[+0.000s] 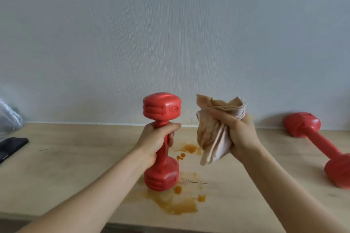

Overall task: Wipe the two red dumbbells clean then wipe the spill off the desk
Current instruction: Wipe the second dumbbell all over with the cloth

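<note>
- The left hand [155,142] was wrapped tight round the handle of the upright dumbbell [162,142], fingers curled fully about the bar; its lower head seemed to be over or on the desk [75,166] at the edge of the spill, though contact could not be told.
- The right hand [240,134] was clenched on a bunched beige cloth [214,130], folds spilling above and below the fist; it hung just beside the dumbbell's top head, not touching it.
- The orange spill [178,204] lay spread beneath and in front of both hands, with smaller blots further back, below the cloth.
- The second dumbbell [322,147] lay on its side well to the right, one head near the wall [170,24].
- At the far left sat a dark flat object [11,145] and something clear and crinkled [9,117].
- The risk, by judgement: the lower head looked set to pick up fresh liquid if it stood in the puddle, undoing any wipe; the cloth already looked stained, so it might smear rather than clean; its dangling tail could drag through the spill.
</note>
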Tool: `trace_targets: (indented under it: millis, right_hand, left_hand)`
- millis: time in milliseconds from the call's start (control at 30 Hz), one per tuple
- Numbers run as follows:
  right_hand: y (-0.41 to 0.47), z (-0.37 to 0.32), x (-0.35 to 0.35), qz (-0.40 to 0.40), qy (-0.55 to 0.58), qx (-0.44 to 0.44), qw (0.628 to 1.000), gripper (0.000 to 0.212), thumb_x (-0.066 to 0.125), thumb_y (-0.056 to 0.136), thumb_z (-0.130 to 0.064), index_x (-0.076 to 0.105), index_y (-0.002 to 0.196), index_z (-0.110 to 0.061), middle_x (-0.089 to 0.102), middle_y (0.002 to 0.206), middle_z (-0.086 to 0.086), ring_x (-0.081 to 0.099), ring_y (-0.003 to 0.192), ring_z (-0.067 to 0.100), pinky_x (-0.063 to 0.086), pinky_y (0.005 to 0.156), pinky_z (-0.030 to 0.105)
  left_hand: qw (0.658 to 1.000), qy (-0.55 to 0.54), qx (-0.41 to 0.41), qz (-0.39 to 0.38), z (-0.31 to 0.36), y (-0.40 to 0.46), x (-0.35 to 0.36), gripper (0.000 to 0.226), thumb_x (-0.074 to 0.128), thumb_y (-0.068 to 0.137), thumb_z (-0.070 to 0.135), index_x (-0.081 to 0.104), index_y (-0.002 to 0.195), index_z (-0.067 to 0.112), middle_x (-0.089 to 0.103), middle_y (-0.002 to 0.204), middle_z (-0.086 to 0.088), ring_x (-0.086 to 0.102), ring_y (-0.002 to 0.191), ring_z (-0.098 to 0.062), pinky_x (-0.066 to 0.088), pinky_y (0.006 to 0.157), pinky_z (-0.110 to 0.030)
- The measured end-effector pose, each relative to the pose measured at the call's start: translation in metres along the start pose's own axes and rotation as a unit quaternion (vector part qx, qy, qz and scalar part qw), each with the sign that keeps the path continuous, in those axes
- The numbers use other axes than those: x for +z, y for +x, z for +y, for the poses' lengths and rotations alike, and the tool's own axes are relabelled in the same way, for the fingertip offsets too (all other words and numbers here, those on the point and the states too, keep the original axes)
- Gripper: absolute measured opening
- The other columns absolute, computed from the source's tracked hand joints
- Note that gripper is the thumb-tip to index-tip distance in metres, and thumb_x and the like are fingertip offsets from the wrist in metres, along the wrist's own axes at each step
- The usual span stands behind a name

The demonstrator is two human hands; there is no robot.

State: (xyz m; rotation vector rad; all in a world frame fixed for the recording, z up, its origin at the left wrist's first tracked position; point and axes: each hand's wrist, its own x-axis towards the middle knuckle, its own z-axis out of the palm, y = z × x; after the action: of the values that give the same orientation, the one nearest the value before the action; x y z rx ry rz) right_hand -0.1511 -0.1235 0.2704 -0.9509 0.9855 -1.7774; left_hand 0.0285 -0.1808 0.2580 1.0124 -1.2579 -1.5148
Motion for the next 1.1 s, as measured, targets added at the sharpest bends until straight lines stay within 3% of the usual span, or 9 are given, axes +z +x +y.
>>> trace_targets:
  millis: [133, 267, 333, 467, 600, 667, 767, 867, 1100]
  right_hand:
    - [-0.002, 0.008, 0.009, 0.017, 0.090, 0.075, 0.993, 0.022, 0.064, 0.076, -0.001, 0.063, 0.098, -0.004, 0.069, 0.097, 0.012, 0.066, 0.093, 0.026, 0.052, 0.086, 0.039]
    - [0.006, 0.013, 0.014, -0.007, 0.129, 0.114, 0.985, 0.052, 0.073, 0.069, -0.015, 0.059, 0.117, -0.001, 0.062, 0.110, 0.018, 0.060, 0.108, 0.033, 0.045, 0.099, 0.046]
    - [0.010, 0.018, 0.020, -0.010, 0.140, 0.123, 0.982, 0.044, 0.073, 0.069, -0.016, 0.063, 0.110, -0.004, 0.062, 0.109, 0.017, 0.061, 0.105, 0.032, 0.045, 0.099, 0.046]
    - [0.012, 0.021, 0.025, -0.051, 0.179, 0.146, 0.972, 0.013, 0.065, 0.072, -0.016, 0.072, 0.082, -0.014, 0.069, 0.086, 0.008, 0.067, 0.080, 0.021, 0.055, 0.082, 0.037]
    - [0.007, 0.016, 0.027, -0.130, 0.156, 0.196, 0.959, 0.043, 0.085, 0.055, -0.020, 0.069, 0.091, -0.003, 0.069, 0.086, 0.015, 0.069, 0.082, 0.027, 0.057, 0.072, 0.039]
    - [0.005, 0.019, 0.029, -0.158, 0.160, 0.210, 0.951, 0.057, 0.091, 0.048, -0.021, 0.067, 0.096, 0.000, 0.068, 0.091, 0.018, 0.068, 0.086, 0.029, 0.056, 0.076, 0.040]
    - [0.006, 0.025, 0.033, -0.174, 0.174, 0.211, 0.946, 0.067, 0.089, 0.054, -0.022, 0.059, 0.107, 0.005, 0.064, 0.099, 0.023, 0.065, 0.094, 0.033, 0.052, 0.086, 0.045]
    - [0.007, 0.028, 0.033, -0.166, 0.202, 0.206, 0.943, 0.057, 0.086, 0.057, -0.019, 0.061, 0.102, 0.004, 0.063, 0.099, 0.023, 0.064, 0.095, 0.034, 0.050, 0.090, 0.048]
    - [0.003, 0.024, 0.033, -0.168, 0.136, 0.219, 0.951, 0.073, 0.080, 0.061, -0.047, 0.063, 0.117, -0.003, 0.060, 0.120, 0.023, 0.057, 0.114, 0.036, 0.038, 0.105, 0.050]
  left_hand:
    - [0.999, -0.033, 0.018, 0.024, -0.007, -0.007, -0.003, 0.018, 0.073, 0.075, 0.017, 0.059, 0.065, 0.011, 0.053, 0.050, 0.000, 0.044, 0.042, -0.011, 0.038, 0.045, -0.022]
    - [0.999, -0.038, 0.019, 0.021, -0.003, -0.010, -0.004, 0.019, 0.077, 0.063, 0.022, 0.063, 0.066, 0.010, 0.058, 0.052, 0.002, 0.046, 0.042, -0.011, 0.039, 0.045, -0.021]
    - [0.999, -0.034, 0.020, 0.013, -0.001, -0.012, -0.004, 0.021, 0.078, 0.055, 0.025, 0.065, 0.065, 0.012, 0.061, 0.055, 0.000, 0.046, 0.042, -0.012, 0.039, 0.047, -0.021]
    - [0.998, -0.046, 0.034, 0.028, -0.001, -0.016, -0.004, 0.008, 0.076, 0.071, 0.014, 0.069, 0.075, 0.012, 0.064, 0.073, -0.008, 0.046, 0.041, -0.011, 0.040, 0.046, -0.021]
    - [0.996, -0.050, 0.030, 0.068, -0.002, -0.014, -0.008, 0.004, 0.069, 0.079, 0.013, 0.070, 0.081, 0.016, 0.070, 0.072, -0.002, 0.044, 0.043, -0.011, 0.036, 0.050, -0.024]
    - [0.996, -0.056, 0.023, 0.062, -0.003, -0.013, -0.011, 0.007, 0.069, 0.079, 0.011, 0.069, 0.076, 0.017, 0.070, 0.063, 0.000, 0.042, 0.043, -0.012, 0.036, 0.049, -0.024]
    - [0.998, -0.059, 0.020, 0.017, -0.002, -0.014, -0.012, 0.008, 0.076, 0.070, 0.022, 0.070, 0.066, 0.019, 0.061, 0.054, 0.001, 0.044, 0.044, -0.013, 0.039, 0.047, -0.024]
    - [0.998, -0.048, 0.013, -0.048, -0.002, -0.017, -0.012, 0.039, 0.080, 0.054, 0.042, 0.067, 0.075, 0.012, 0.059, 0.057, 0.000, 0.049, 0.045, -0.012, 0.043, 0.045, -0.022]
    - [0.998, -0.008, 0.027, -0.051, -0.005, -0.019, -0.008, 0.012, 0.073, 0.074, 0.012, 0.064, 0.067, 0.011, 0.048, 0.046, 0.000, 0.042, 0.042, -0.011, 0.037, 0.044, -0.019]
